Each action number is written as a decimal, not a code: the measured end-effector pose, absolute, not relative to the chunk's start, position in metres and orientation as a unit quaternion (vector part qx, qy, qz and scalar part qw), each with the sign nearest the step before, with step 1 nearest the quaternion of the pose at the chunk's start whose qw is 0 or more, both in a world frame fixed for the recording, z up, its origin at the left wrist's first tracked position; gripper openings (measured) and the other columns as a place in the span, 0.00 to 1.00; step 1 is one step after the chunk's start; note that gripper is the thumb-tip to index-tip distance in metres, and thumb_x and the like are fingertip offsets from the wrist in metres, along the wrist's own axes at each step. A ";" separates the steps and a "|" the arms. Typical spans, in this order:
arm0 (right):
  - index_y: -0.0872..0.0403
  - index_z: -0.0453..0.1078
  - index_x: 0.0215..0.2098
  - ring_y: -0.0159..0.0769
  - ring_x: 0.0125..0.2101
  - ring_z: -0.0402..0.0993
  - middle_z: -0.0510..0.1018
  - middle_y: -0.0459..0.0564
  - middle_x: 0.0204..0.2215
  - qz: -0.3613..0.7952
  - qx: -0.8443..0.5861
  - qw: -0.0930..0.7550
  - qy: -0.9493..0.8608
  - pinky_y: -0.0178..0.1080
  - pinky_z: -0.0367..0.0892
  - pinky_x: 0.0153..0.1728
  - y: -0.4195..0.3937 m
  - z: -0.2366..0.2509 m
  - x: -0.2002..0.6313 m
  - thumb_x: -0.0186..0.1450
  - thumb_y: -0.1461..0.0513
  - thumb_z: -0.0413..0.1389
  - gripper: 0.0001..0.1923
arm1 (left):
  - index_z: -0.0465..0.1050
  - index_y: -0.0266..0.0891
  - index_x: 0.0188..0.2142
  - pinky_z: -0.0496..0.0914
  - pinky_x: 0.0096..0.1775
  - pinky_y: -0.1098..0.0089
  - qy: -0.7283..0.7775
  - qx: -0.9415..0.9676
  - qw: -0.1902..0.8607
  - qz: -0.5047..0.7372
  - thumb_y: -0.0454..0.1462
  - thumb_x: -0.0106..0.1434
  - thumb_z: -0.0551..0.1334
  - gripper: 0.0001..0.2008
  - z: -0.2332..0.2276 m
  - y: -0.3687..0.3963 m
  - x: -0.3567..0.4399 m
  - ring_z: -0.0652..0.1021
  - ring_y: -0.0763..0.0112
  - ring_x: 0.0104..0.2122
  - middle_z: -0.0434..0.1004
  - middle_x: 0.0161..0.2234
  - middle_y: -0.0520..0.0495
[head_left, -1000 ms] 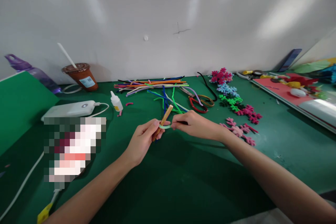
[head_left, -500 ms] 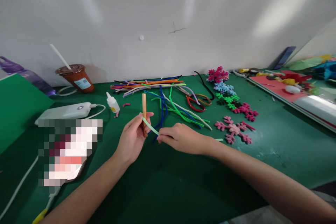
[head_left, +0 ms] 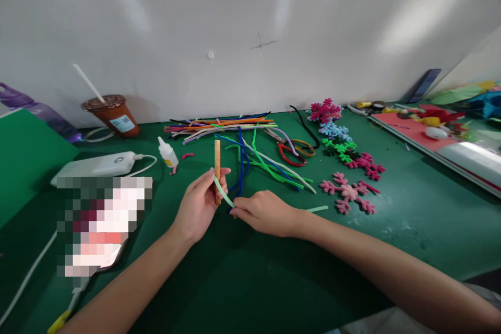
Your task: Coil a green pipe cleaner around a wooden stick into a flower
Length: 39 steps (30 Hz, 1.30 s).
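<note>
Left hand [head_left: 198, 203] grip holds short tan wooden stick [head_left: 217, 162] upright; right hand [head_left: 263, 212] pinches pale green pipe cleaner [head_left: 223, 190] taut against it.

My counter [head_left: 242, 282] is covered in green felt. On it lie a spread of coloured pipe cleaners [head_left: 235, 128], red-handled scissors [head_left: 291, 152], a small glue bottle [head_left: 167, 152], a white power bank [head_left: 97, 165], an iced drink cup [head_left: 112, 116] and foam snowflake shapes [head_left: 346, 164].
</note>
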State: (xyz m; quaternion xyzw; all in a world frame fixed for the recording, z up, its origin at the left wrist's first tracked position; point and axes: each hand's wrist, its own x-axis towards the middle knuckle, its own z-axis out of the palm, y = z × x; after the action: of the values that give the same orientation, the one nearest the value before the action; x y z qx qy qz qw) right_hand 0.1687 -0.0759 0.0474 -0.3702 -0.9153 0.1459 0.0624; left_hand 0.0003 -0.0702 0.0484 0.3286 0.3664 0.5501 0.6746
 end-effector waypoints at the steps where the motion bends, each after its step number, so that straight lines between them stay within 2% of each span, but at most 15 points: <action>1: 0.53 0.68 0.36 0.32 0.23 0.69 0.74 0.46 0.23 0.145 -0.372 0.062 -0.915 0.34 0.47 0.25 -0.076 0.047 0.168 0.71 0.55 0.42 0.16 | 0.75 0.32 0.38 0.62 0.24 0.78 0.366 0.328 0.674 0.551 0.39 0.63 0.60 0.11 0.049 -0.070 0.000 0.65 0.79 0.24 0.64 0.26 0.51; 39: 0.53 0.69 0.37 0.33 0.25 0.72 0.76 0.48 0.25 0.131 -0.388 0.042 -0.911 0.35 0.48 0.25 -0.077 0.048 0.166 0.71 0.55 0.42 0.17 | 0.76 0.31 0.38 0.62 0.24 0.78 0.362 0.327 0.676 0.552 0.39 0.62 0.62 0.12 0.048 -0.068 0.000 0.65 0.79 0.24 0.65 0.25 0.50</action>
State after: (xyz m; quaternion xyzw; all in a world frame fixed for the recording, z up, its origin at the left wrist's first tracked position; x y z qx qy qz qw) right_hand 0.1660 -0.0766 0.0481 -0.3879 -0.9114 0.1309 0.0417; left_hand 0.0001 -0.0684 0.0477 0.3275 0.3620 0.5525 0.6756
